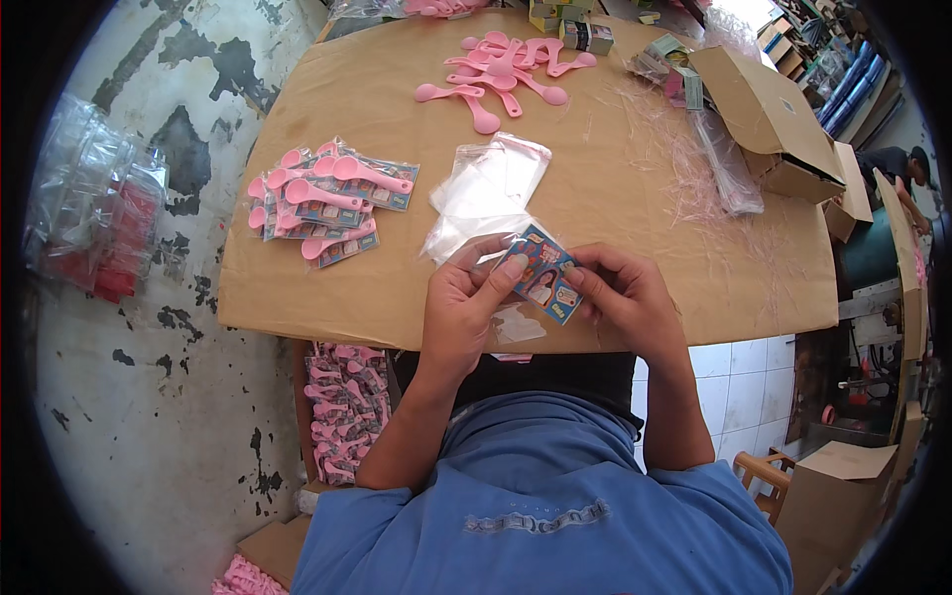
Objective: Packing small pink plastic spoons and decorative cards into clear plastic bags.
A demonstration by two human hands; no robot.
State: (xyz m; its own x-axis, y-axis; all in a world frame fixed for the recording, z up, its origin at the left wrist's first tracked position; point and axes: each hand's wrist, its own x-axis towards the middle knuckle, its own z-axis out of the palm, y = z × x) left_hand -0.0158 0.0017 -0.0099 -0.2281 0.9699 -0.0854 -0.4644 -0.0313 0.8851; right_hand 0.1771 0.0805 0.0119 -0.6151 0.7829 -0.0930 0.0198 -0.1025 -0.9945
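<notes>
Near the front edge of the table, my left hand [464,305] and my right hand [627,297] hold a small blue printed card [547,275] between them. My left thumb presses on the card's left side, with clear plastic around those fingers. My right thumb and fingers pinch its right edge. Just beyond my hands lies a fanned stack of clear plastic bags [493,183]. To the left is a pile of packed pink spoons [327,193] with blue cards. Loose pink spoons [501,74] lie heaped at the far side.
An open cardboard box [759,114] stands at the table's right, beside tangled clear strands and a plastic roll. Card stacks [587,38] sit at the far edge. Below left, a box holds many packed spoons [345,412]. Another person [897,169] is at far right.
</notes>
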